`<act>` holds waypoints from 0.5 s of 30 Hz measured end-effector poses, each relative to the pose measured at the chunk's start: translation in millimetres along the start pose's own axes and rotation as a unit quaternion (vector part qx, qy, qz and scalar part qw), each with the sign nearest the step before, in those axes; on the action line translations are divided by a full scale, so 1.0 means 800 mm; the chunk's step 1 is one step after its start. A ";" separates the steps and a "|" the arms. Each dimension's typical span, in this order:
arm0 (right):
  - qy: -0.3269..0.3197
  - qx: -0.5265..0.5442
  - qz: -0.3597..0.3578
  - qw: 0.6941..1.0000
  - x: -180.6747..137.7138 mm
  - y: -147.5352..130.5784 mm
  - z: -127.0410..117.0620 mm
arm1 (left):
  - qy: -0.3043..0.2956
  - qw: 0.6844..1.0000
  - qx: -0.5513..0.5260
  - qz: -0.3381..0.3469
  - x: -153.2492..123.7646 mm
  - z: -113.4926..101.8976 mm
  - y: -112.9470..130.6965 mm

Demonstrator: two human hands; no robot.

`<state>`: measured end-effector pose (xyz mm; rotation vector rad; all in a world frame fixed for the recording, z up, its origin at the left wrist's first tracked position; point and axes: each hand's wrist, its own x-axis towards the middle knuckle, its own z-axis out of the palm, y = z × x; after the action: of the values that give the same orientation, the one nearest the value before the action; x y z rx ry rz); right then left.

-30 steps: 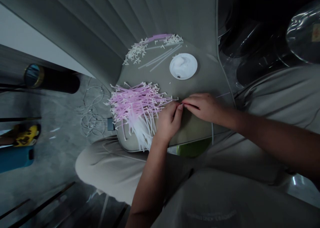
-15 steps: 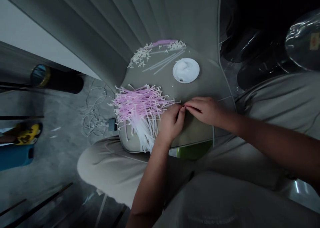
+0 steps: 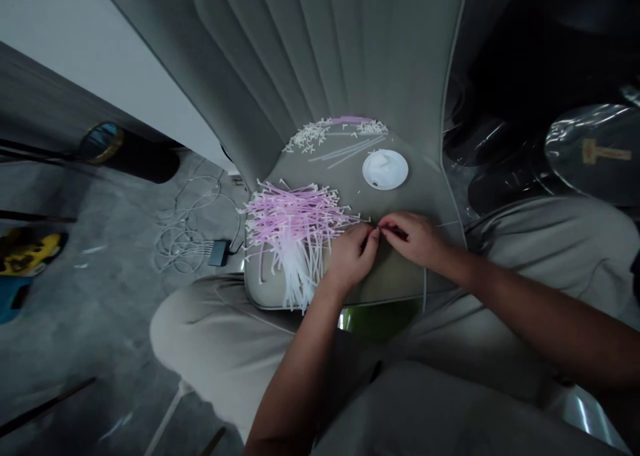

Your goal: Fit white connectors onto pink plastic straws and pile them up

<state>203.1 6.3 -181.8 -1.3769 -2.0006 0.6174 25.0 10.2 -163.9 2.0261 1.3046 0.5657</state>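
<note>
A heap of thin pink and white plastic sticks (image 3: 295,226) with small end pieces lies on a grey-green chair seat (image 3: 395,276) in front of me. My left hand (image 3: 350,256) and my right hand (image 3: 413,236) meet fingertip to fingertip just right of the heap, both pinched on a tiny piece I cannot make out. A thin clear strand (image 3: 447,223) runs out to the right of my right hand.
At the back of the seat lie small white bits (image 3: 307,136), several long thin rods (image 3: 350,149) and a white round lid (image 3: 385,169). The ribbed chair back (image 3: 325,49) rises behind. A coiled white cable with a plug (image 3: 187,239) lies on the floor at left. My knees flank the seat.
The view has tilted and pulled back, so the seat sits lower and looks smaller. Both hands stay pinched together at the same spot beside the heap.
</note>
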 end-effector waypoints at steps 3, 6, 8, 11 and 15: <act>0.002 0.005 -0.004 1.000 0.000 0.000 -0.001 | 0.003 1.000 -0.006 -0.007 -0.001 -0.001 0.001; -0.005 0.003 -0.001 1.000 0.000 -0.003 -0.003 | 0.005 1.000 -0.001 -0.003 -0.001 -0.001 0.001; -0.010 -0.005 -0.001 1.000 0.000 -0.004 -0.005 | 0.010 1.000 -0.001 0.002 -0.002 0.001 -0.001; -0.012 -0.015 -0.002 1.000 0.000 -0.005 -0.005 | 0.016 1.000 -0.002 0.010 -0.002 0.003 -0.003; -0.001 -0.018 -0.018 1.000 -0.001 -0.004 -0.005 | 0.018 1.000 0.005 0.014 -0.002 0.005 -0.005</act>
<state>204.1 4.7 -177.2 -1.3592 -2.0429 0.5700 24.4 8.6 -169.6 2.0543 1.3040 0.6137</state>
